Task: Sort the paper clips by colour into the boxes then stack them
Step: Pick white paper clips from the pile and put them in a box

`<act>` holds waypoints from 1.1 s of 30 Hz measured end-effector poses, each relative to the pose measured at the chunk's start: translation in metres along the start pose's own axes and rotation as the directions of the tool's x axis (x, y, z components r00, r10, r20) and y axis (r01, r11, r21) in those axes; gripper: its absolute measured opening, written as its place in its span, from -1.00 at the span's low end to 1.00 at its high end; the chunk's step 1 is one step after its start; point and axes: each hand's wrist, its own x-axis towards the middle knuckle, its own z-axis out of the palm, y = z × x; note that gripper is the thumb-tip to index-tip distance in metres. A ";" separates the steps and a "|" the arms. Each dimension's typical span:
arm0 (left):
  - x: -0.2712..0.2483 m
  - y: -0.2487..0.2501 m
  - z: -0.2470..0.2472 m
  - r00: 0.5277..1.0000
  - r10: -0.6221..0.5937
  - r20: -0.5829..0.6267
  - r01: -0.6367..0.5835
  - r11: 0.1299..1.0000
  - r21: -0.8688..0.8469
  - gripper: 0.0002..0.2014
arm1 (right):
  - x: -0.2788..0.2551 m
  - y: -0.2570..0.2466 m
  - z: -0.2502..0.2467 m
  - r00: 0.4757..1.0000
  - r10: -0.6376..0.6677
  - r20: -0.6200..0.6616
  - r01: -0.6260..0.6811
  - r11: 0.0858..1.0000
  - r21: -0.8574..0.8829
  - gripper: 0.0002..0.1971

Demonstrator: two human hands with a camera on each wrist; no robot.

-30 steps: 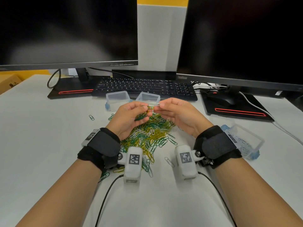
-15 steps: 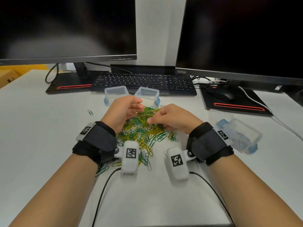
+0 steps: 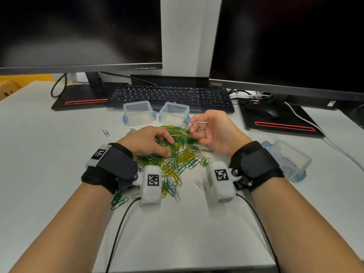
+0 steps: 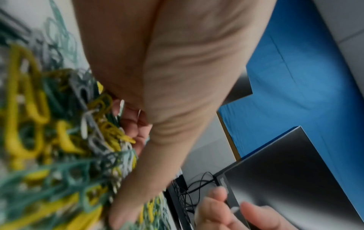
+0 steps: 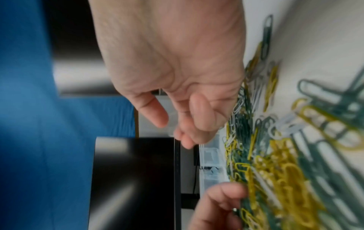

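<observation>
A tangled pile of green, yellow and white paper clips lies mid-table. My left hand rests palm down on the pile with its fingers spread among the clips; I see no clip pinched. My right hand is lifted just above the pile's far right edge, palm turned up. Its thumb and fingers pinch a few white paper clips. Two clear empty boxes stand just behind the pile. A third clear box with white clips in it sits to the right of my right wrist.
A black keyboard and two dark monitors stand behind the boxes. A mouse sits on a black stand at the right. A clear lid lies near the third box. Stray clips lie around the pile.
Both hands went down into the pile after pulling at a clip together. Then my right hand rose and turned palm up with white clips in its fingers; my left stayed on the pile.
</observation>
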 end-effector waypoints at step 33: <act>0.006 0.016 0.028 0.988 -0.055 -0.146 0.051 0.998 -0.028 -0.74 | -0.007 0.000 -0.014 0.986 -0.135 -0.094 -0.056 0.257 -0.965 -0.68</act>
